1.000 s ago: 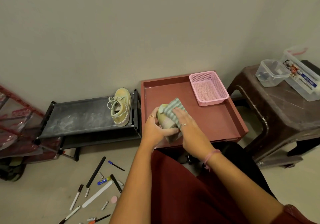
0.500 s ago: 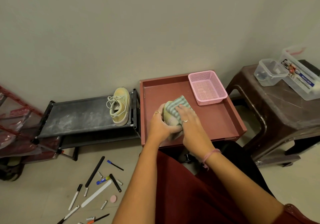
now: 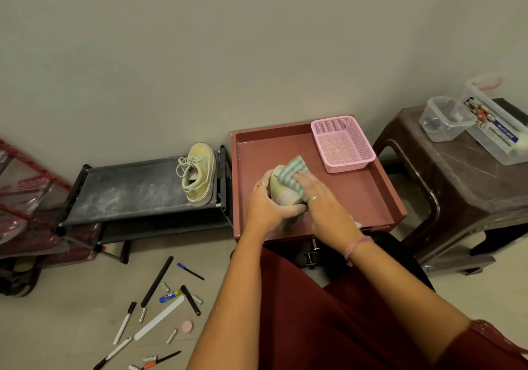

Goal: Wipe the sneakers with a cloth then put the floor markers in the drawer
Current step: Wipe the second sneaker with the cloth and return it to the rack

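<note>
Floor markers (image 3: pixel 125 323): scattered on the floor (image 3: pixel 71 326) nearest the person, well left of and below both grips, mixed with pens, loose caps, a white strip and a pink disc; bare floor lies around the scatter.
Left hand (image 3: pixel 264 206): its grip is clenched round the held sneaker (image 3: pixel 283 195), fingers curled under the sole side, a ring showing on one finger.
Right hand (image 3: pixel 320 201): its grip presses the striped green cloth (image 3: pixel 293 174) onto the sneaker's upper, fingers bent over the fabric and holding it; a pink band sits on the wrist.
Held sneaker: between the two grips, over the near-left part of the red worktop (image 3: pixel 357 195); whether it touches the surface cannot be told.
Worktop edges: a raised rim runs all round; the near rim lies just below the grips, and open red surface stretches right of and beyond them.
Pink basket (image 3: pixel 343 144): in the far-right corner of the worktop, beyond and right of the right grip, apart from the cloth.
Second sneaker (image 3: pixel 198 178): left of the left grip, on the black rack shelf (image 3: pixel 128 192), at the shelf's right end close to its side rail.
Brown stool (image 3: pixel 457 184): far right of the grips, carrying two clear boxes (image 3: pixel 445 118).
</note>
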